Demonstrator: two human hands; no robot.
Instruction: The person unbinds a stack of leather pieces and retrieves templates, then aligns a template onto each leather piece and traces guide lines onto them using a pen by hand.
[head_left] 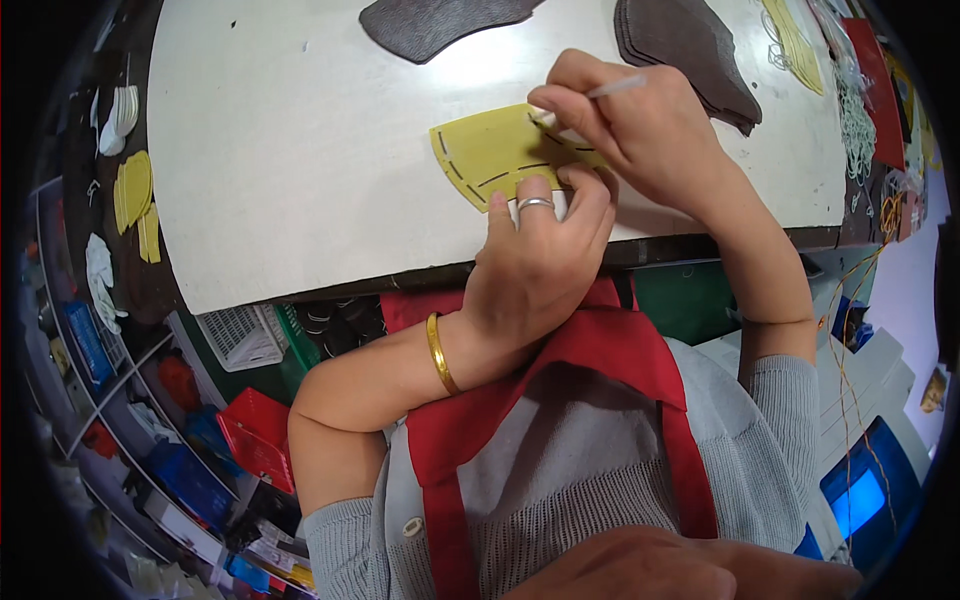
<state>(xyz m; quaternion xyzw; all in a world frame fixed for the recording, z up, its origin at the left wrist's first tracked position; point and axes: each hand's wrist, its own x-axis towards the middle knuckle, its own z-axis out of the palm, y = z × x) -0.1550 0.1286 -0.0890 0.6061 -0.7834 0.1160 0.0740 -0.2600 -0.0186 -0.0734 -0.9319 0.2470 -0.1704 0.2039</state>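
A yellow curved template [470, 150] with dark dashed slots along its edges lies on the white work board [300, 180]. My left hand [540, 250] presses it down near its lower edge, fingers spread, a ring and a gold bangle on that arm. My right hand [645, 125] is closed round a slim pale pen [618, 86], its tip at the template's upper edge and partly hidden by my fingers. That hand covers the template's right end. What lies beneath the template I cannot tell. Farther off rest a dark brown leather piece [435, 30] and a stack of brown leather pieces [680, 50].
More yellow templates lie at the left [133, 190] and far right [795, 45]. Pale threads [857, 135] hang beside a red panel [878, 95]. Below the board's front edge stand a white basket [240, 338] and a red bin [258, 435]. A lit blue screen [857, 500] is lower right.
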